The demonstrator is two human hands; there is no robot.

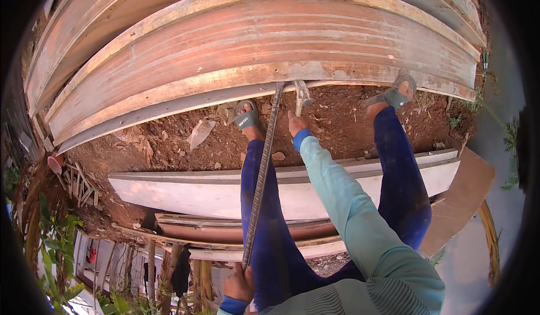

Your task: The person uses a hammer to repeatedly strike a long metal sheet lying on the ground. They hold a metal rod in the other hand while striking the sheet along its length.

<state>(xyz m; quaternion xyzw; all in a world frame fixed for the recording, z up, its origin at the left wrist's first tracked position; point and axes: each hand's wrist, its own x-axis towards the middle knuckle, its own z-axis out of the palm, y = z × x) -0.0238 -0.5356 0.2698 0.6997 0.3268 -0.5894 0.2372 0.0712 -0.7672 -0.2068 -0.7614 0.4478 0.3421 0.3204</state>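
Note:
My left hand [239,284], low in the view, is closed around the lower end of a long ribbed steel bar [262,174]. The bar slants up past my left leg, and its far end meets the near edge of a long wooden panel [270,28]. My right hand [298,125] reaches forward and grips a hammer [304,94] by its handle. The hammer's head is beside the bar's far end, close to the panel's edge; whether it touches the panel I cannot tell. The panel has a reddish, streaked face framed by timber strips.
More framed panels [84,39] lie beyond. White-faced boards [185,193] lie between my legs, with brown boards [225,229] nearer. My sandalled feet [247,115] stand on reddish soil with scraps [201,133]. A brown sheet [464,194] lies at right, plants [56,247] at lower left.

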